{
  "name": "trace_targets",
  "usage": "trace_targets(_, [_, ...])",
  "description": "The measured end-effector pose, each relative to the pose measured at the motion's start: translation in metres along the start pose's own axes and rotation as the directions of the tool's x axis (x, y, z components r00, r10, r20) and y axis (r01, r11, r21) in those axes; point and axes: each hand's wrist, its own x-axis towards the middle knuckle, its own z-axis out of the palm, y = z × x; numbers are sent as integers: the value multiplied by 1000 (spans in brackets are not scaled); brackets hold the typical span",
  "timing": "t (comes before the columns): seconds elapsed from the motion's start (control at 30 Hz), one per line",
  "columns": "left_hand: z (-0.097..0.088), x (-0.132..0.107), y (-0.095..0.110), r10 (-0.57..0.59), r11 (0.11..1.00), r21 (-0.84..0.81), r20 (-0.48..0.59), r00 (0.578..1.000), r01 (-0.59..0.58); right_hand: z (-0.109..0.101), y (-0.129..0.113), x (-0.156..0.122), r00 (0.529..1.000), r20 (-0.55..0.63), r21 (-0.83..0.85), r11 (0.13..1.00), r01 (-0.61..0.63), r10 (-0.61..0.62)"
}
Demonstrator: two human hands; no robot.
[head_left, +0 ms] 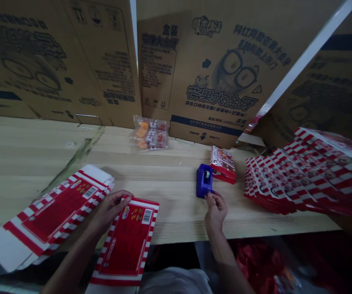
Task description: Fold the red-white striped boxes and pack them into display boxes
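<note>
Two hands show in the head view, both ours. Our left hand [111, 209] has its thumb and fingers closed on the far left corner of a red carton [127, 247], whose near end reaches past the edge of the table [179, 220]. Our right hand [215, 210] is at the near end of the blue dispenser [201, 189], thumb and fingertips nearly together; whether they pinch any tape, we cannot tell. More cartons [56, 208] lie stacked to the left, and a small box [223, 161] sits just beside the dispenser. We judge the red carton light and smooth, its thin card easily creased, so edges and corners are the place to hold. The dispenser looks hard and stiff, best steadied by its sides.
</note>
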Motion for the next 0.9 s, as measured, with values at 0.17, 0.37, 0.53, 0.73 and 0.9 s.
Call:
trace_targets(0.17, [8,14,7,7,996,89,84,996,-14,-3,4,-6,992,-116,-134,991,32,-48])
trace_targets(0.37, [20,21,26,-30,987,161,177,984,1,-20,-1,-13,1000,-18,-96,995,-14,13])
trace_targets(0.53, [30,30,28,-36,971,234,373,927,-56,17,-59,-20,608,793,-49,999,10,33])
trace_targets(0.73, [45,29,29,-3,974,206,445,896,-99,84,-102,-34,57,996,47,945,324,-70])
trace_targets(0.9, [37,18,39,13,974,205,381,924,-98,95,-93,-53,294,953,-51,920,388,-71])
